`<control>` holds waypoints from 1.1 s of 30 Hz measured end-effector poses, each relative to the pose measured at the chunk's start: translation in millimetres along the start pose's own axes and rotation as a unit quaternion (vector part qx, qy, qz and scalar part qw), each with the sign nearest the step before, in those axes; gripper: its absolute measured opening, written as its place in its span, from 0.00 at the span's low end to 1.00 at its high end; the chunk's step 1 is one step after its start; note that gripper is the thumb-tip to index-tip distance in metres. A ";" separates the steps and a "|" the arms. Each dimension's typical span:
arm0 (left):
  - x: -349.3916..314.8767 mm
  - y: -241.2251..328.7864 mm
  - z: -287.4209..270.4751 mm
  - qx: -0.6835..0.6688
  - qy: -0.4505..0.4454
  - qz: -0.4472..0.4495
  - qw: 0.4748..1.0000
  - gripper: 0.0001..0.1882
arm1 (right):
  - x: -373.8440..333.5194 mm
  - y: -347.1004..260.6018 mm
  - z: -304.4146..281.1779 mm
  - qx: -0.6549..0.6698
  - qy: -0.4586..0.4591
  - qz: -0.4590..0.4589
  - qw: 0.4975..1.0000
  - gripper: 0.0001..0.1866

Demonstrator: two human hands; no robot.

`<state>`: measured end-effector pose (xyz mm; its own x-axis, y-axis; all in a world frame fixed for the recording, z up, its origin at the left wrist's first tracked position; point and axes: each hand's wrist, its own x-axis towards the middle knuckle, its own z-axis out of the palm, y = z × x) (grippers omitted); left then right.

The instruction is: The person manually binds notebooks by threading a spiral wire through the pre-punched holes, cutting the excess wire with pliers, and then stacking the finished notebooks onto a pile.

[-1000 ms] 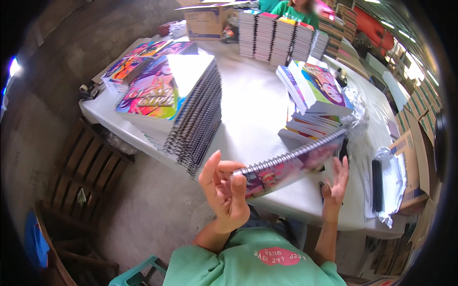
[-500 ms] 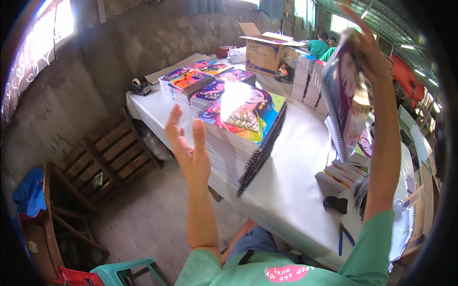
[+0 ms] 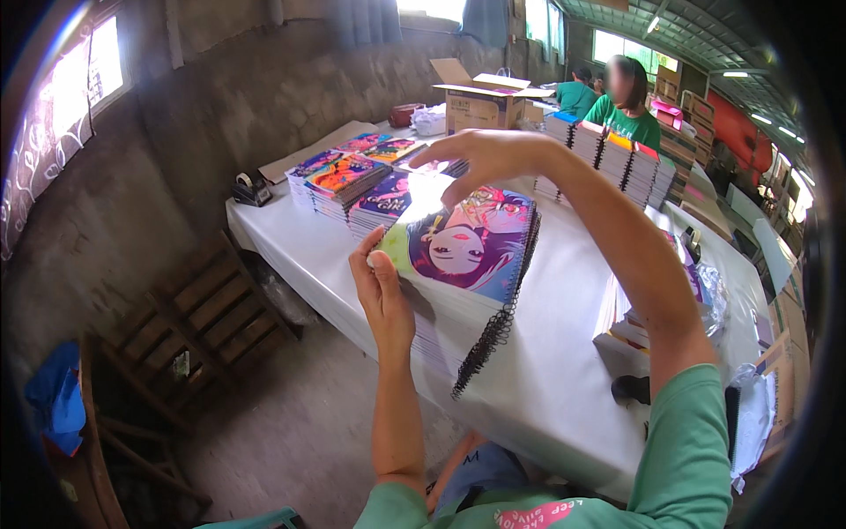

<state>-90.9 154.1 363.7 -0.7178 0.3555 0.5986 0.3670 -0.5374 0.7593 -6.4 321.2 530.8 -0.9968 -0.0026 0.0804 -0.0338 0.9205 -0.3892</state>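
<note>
Your left hand, fingers parted with no clear grip, is nearer the top notebook, at its left corner on the counter stack, while your empty, wide-arched right hand hovers above its far side, the coiled edge running away rightward.

Bright windows pierce blotchy grey walls above a grey floor.

You have one left hand, one right hand, one tall notebook stack nearest you and one surface. Farther off, you can count at least three shorter notebook stacks, four spiral-bound book stacks, two co-workers in green shirts, one black tape dispenser and one open cardboard box.
</note>
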 end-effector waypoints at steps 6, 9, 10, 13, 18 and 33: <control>2.3 3.9 12.7 0.017 0.002 0.024 1.000 0.28 | -86.2 92.0 62.8 0.178 0.320 0.152 0.918 0.29; 4.8 -17.4 22.7 0.031 0.056 0.088 0.994 0.31 | -72.5 89.3 81.1 0.215 0.480 0.210 0.824 0.37; 4.7 -18.5 17.8 0.048 0.069 0.092 0.992 0.33 | -59.8 85.0 86.5 0.212 0.491 0.212 0.818 0.37; 5.4 -21.8 19.6 0.001 0.055 0.056 0.997 0.36 | -54.9 80.9 87.1 0.223 0.503 0.241 0.800 0.36; 5.7 -23.9 -2.7 0.015 0.130 0.090 0.987 0.38 | -116.8 88.0 67.4 0.141 0.534 0.195 0.811 0.21; -139.8 118.8 77.2 -0.321 -0.040 0.406 0.854 0.22 | -446.1 89.0 66.6 0.162 0.335 0.627 0.685 0.41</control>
<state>98.8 99.6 389.8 -0.3278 -0.2974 0.8967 0.3056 -0.9315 -0.1973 430.3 378.3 399.1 -0.0045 0.9898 -0.1421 0.6950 -0.0991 -0.7121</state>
